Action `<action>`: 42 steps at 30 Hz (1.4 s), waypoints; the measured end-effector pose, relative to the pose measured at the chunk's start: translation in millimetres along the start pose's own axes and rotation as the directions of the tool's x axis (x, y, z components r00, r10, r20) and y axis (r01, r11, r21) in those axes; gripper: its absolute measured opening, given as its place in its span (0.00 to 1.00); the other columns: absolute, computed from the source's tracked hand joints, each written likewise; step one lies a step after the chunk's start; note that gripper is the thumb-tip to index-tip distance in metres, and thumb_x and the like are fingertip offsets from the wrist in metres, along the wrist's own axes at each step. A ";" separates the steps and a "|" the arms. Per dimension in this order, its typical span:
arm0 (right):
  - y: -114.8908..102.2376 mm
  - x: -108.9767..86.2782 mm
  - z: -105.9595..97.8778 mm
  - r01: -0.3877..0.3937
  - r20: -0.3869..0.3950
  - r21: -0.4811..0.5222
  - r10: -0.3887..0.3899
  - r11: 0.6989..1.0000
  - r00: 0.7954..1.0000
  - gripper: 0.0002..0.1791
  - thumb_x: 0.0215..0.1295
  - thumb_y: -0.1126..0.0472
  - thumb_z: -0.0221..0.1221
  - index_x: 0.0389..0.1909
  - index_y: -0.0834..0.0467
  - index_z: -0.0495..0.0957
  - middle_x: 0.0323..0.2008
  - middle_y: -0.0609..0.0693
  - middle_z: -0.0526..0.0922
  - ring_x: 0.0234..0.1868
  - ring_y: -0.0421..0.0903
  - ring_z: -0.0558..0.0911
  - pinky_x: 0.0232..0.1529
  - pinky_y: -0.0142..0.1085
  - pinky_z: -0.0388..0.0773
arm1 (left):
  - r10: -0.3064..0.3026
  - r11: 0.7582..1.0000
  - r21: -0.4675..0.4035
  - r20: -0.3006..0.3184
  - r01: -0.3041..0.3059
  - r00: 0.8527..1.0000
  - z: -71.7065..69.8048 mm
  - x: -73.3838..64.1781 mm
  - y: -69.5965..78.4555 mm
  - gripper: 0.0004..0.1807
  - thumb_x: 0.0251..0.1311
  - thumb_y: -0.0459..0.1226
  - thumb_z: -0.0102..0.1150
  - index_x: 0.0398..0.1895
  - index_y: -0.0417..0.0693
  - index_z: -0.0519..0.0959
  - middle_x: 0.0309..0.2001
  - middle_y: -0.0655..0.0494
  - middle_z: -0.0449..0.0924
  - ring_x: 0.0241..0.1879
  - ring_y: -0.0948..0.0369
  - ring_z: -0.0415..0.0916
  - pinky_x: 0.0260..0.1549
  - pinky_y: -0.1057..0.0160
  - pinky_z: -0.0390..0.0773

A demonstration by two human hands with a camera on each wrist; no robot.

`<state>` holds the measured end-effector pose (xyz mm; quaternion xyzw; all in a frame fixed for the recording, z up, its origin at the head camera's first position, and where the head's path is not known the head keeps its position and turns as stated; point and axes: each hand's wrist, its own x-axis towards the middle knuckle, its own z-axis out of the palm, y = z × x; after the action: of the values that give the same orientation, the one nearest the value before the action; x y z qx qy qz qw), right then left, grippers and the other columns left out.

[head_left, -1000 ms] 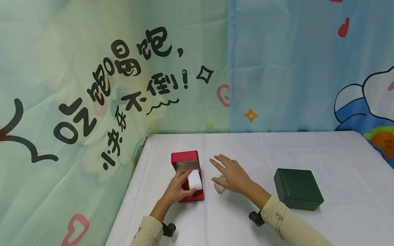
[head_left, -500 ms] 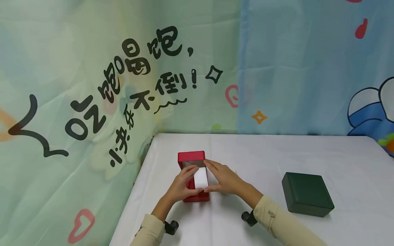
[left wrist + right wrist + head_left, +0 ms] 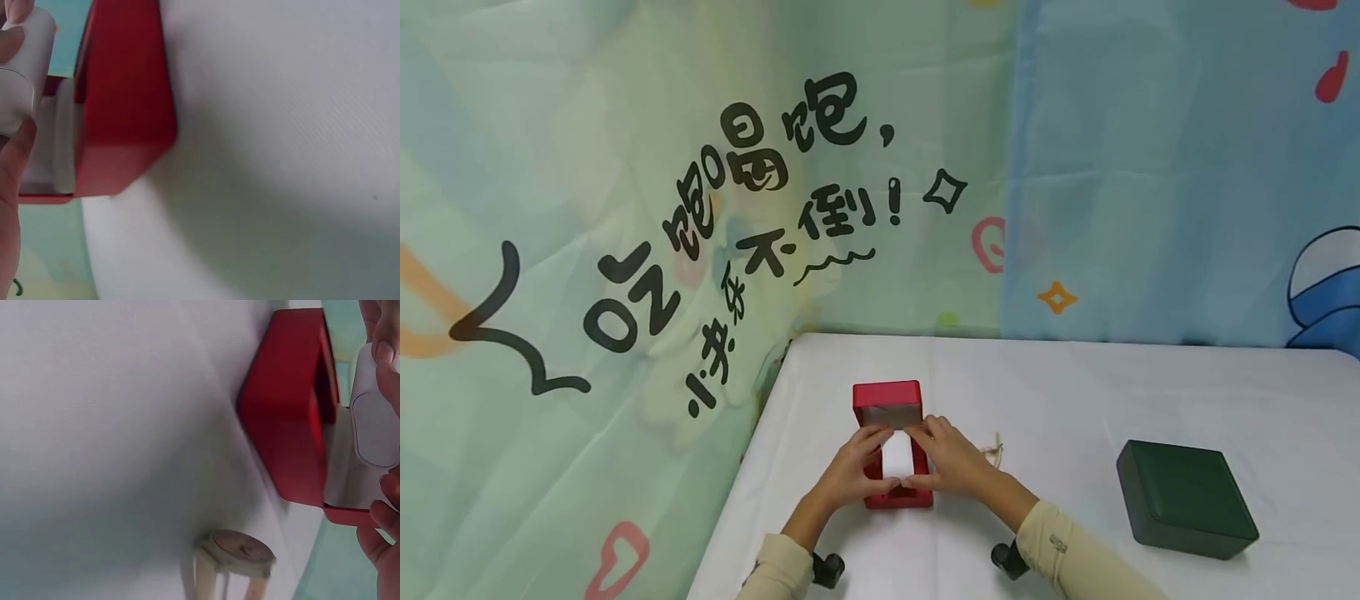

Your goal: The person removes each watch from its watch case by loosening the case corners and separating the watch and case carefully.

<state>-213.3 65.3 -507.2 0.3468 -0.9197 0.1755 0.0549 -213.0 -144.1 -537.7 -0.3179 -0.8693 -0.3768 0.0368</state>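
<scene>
A red watch box (image 3: 887,393) stands with its lid raised. Just over its base is a white watch pillow (image 3: 897,457), a roll with oval ends, as the right wrist view shows the pillow (image 3: 376,428). My left hand (image 3: 848,468) pinches the pillow from the left, fingers at the far end and thumb at the near end. From the other side my right hand (image 3: 953,462) holds it the same way, the thumbs almost meeting. A wristwatch (image 3: 240,550) with a pale strap lies right of the box, mostly hidden behind my right hand in the head view.
A closed dark green box (image 3: 1187,496) sits on the right side of the white-covered table (image 3: 1037,392). Printed cloth (image 3: 880,292) hangs behind and to the left of the table. A black wrist camera (image 3: 1009,560) is strapped under each forearm.
My right hand has moved left from above the watch to the pillow and now holds it together with my left hand. The head view has turned slightly left.
</scene>
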 end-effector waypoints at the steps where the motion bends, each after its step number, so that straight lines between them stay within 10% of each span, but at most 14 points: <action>1: 1.4 0.7 3.5 0.008 0.002 -0.011 -0.008 1.000 1.000 0.38 0.48 0.41 0.64 0.54 0.62 0.69 0.37 0.50 0.69 0.39 0.43 0.66 0.34 0.32 0.69 | -0.006 1.000 0.001 0.006 0.006 1.000 1.5 -0.7 -2.1 0.35 0.45 0.36 0.68 0.59 0.37 0.68 0.57 0.44 0.68 0.56 0.51 0.68 0.50 0.58 0.75; 22: 9.2 9.3 29.8 0.082 0.009 -0.135 -0.082 0.987 0.997 0.37 0.48 0.40 0.63 0.48 0.67 0.73 0.39 0.53 0.72 0.41 0.47 0.70 0.38 0.40 0.73 | -0.009 0.965 0.262 0.060 -0.007 0.998 15.4 -7.4 -23.2 0.33 0.48 0.45 0.65 0.58 0.40 0.70 0.58 0.47 0.71 0.62 0.49 0.63 0.59 0.49 0.63; 42: 9.1 13.5 35.3 0.025 0.055 -0.143 -0.017 0.989 0.998 0.40 0.45 0.37 0.63 0.49 0.66 0.74 0.39 0.54 0.72 0.42 0.48 0.68 0.39 0.41 0.72 | -0.179 0.960 0.229 0.065 0.160 0.982 17.0 -4.6 -14.2 0.34 0.46 0.44 0.67 0.57 0.40 0.70 0.57 0.48 0.69 0.60 0.51 0.62 0.58 0.53 0.66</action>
<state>-228.7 50.5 -539.7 0.3564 -0.9274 0.0990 0.0568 -214.6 -142.3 -560.3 -0.2518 -0.9308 -0.2650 0.0027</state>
